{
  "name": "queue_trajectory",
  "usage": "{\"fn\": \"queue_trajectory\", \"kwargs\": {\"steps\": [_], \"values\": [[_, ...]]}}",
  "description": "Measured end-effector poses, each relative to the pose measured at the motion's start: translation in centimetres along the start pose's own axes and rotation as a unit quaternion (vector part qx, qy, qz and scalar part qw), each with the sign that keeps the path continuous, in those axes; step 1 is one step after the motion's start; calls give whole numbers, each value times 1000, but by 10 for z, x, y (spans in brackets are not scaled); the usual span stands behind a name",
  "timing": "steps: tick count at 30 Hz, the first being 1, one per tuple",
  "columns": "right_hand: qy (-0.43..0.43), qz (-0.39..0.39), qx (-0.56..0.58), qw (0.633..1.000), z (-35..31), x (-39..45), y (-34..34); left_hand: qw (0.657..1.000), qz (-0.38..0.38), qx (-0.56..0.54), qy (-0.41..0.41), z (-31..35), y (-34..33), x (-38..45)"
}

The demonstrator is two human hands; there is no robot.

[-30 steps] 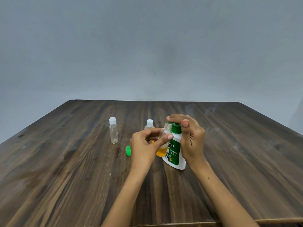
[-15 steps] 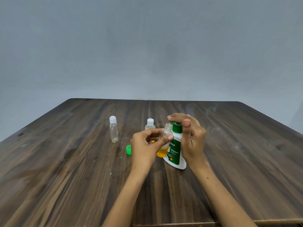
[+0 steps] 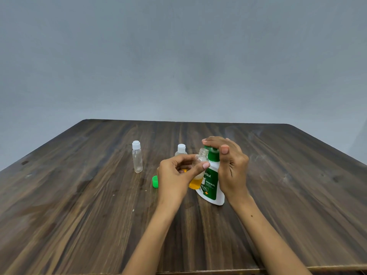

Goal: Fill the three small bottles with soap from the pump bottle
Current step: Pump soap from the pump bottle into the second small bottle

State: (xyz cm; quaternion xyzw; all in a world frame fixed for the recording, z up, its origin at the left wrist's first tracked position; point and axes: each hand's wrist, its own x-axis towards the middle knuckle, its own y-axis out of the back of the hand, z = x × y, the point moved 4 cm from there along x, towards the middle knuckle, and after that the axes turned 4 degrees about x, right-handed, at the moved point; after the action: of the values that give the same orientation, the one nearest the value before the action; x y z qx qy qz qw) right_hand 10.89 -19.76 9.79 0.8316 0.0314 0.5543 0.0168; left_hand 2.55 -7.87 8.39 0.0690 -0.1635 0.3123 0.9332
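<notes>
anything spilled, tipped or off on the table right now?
Nothing stands out. No spill is visible on the table. The green cap lies loose beside the left hand, which holds the open small bottle at the pump bottle. The right hand rests on the pump.

A dark wooden table (image 3: 79,205) stands before a plain grey wall (image 3: 178,56).

An uncapped small bottle (image 3: 199,171), part-filled with yellow soap, is held by the left hand (image 3: 176,180) at frame centre; the pump bottle (image 3: 211,181) head is covered by the right hand (image 3: 230,167).
</notes>
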Motion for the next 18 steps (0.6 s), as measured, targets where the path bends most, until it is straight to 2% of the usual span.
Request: {"fn": "queue_trajectory", "kwargs": {"steps": [18], "values": [[4, 14, 4, 1000, -4, 2, -2, 1000, 2, 6, -4, 2, 2, -2]]}}
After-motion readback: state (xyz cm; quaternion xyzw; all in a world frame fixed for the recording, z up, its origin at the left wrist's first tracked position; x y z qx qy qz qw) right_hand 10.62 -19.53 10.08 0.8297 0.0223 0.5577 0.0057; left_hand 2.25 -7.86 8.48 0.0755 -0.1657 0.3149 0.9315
